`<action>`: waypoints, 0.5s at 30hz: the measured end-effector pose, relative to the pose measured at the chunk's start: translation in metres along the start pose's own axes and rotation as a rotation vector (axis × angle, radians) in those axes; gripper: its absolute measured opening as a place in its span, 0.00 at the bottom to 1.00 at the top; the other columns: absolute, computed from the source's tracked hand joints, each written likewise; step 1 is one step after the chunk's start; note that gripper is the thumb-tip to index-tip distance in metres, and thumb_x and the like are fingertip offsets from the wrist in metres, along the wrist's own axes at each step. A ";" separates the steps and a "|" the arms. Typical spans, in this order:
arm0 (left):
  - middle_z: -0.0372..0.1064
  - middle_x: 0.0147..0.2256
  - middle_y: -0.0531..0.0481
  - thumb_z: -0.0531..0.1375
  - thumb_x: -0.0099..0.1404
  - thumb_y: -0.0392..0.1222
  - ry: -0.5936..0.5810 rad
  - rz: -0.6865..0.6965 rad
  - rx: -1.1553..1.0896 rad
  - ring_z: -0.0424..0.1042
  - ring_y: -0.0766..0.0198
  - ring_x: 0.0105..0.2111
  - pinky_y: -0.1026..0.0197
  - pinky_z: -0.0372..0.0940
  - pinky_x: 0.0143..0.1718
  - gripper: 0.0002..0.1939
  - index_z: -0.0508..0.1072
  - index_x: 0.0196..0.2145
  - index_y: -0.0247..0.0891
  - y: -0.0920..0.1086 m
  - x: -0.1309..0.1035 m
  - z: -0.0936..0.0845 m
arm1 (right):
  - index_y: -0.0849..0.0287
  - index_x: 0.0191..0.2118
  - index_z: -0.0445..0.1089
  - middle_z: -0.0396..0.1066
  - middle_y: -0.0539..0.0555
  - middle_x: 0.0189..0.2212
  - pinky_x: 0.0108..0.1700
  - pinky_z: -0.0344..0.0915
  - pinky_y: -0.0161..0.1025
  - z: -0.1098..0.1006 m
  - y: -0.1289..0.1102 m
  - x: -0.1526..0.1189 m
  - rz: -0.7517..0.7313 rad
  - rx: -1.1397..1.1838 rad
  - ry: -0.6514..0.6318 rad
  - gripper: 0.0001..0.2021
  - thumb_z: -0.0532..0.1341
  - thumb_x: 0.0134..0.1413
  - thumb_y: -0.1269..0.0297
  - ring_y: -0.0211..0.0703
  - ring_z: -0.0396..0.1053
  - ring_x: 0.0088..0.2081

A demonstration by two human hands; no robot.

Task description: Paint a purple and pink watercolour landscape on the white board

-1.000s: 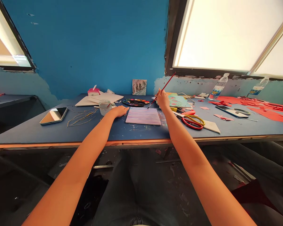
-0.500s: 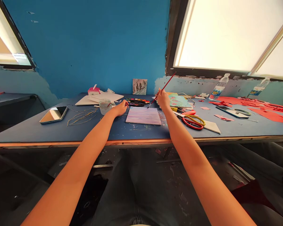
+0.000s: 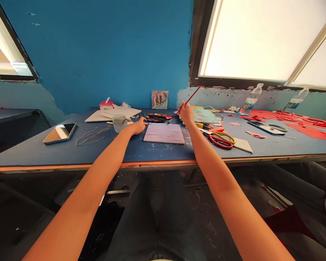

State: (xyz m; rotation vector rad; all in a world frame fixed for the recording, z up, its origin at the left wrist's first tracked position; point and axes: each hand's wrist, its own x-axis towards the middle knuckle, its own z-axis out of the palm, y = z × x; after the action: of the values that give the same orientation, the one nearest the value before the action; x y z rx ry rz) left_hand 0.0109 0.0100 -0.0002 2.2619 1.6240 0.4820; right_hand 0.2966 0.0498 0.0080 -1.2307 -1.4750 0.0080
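Gripping brush (image 3: 192, 95) in your right hand (image 3: 187, 114), tip at far edge of canvas (image 3: 164, 134) | your left hand (image 3: 138, 127) loosely spread, left of canvas

The person's right hand (image 3: 187, 113) grips a red-handled brush (image 3: 193, 94), tilted, its tip at the far edge of a canvas (image 3: 164, 134) streaked pink and purple; contact is unclear. The left hand (image 3: 138, 126) lies at the left end of the palette (image 3: 157, 119); whether it grips it cannot be told. A water jar (image 3: 118, 124) stands just beside the left hand. Scissors (image 3: 223, 141) lie right of the canvas on the table (image 3: 152, 155). A small picture (image 3: 159, 100) stands upright near the wall (image 3: 111, 50).
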 end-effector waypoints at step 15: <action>0.66 0.60 0.39 0.60 0.74 0.48 0.035 0.020 -0.066 0.70 0.49 0.57 0.39 0.64 0.61 0.23 0.66 0.63 0.39 -0.003 0.001 0.002 | 0.53 0.42 0.63 0.66 0.58 0.47 0.37 0.74 0.44 -0.013 -0.015 -0.007 0.160 0.218 -0.255 0.29 0.43 0.64 0.31 0.44 0.69 0.42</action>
State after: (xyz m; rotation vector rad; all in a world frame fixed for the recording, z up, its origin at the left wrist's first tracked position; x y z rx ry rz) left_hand 0.0096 0.0122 -0.0035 2.2351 1.5800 0.5746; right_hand 0.2946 0.0310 0.0163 -1.1965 -1.5423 0.4372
